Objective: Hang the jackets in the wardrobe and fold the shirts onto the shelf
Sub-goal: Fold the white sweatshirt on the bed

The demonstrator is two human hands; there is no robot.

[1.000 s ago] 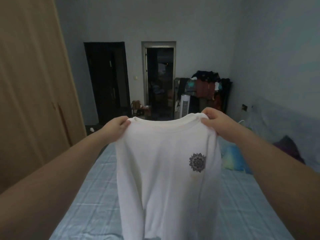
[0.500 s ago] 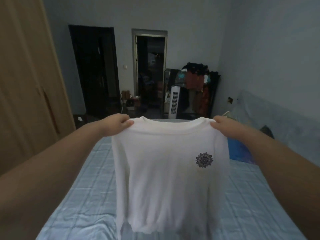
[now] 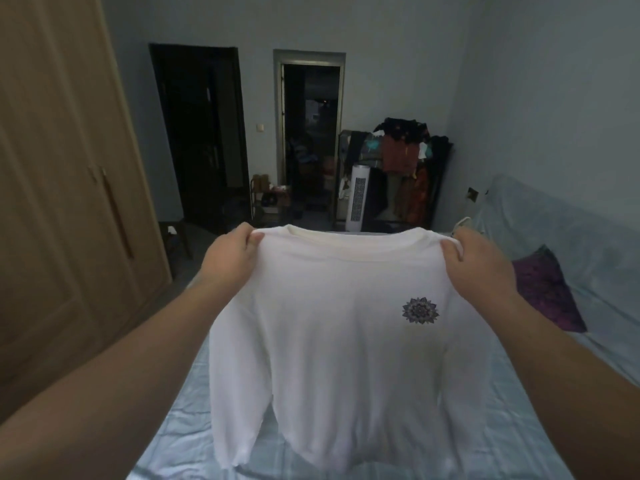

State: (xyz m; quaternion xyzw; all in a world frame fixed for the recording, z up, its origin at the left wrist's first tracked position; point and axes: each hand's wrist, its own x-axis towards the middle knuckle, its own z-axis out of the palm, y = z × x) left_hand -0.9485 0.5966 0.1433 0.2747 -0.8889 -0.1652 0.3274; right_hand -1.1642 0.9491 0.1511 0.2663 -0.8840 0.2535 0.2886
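Note:
A white long-sleeved shirt (image 3: pixel 339 358) with a small dark flower print on its chest hangs spread out in front of me, above the bed. My left hand (image 3: pixel 232 258) pinches its left shoulder. My right hand (image 3: pixel 474 265) grips its right shoulder. One sleeve dangles at the lower left, and the hem hangs just above the sheet. The wooden wardrobe (image 3: pixel 59 209) stands at my left with its doors closed.
A bed with a pale blue checked sheet (image 3: pixel 540 427) lies below the shirt. A purple cushion (image 3: pixel 547 292) rests on its right side. At the far wall are two dark doorways, a white tower fan (image 3: pixel 358 199) and a rack piled with clothes (image 3: pixel 405 157).
My hands have drawn apart, stretching the shirt's shoulders wider. The shirt has come lower, and its hem and left sleeve now show above the sheet.

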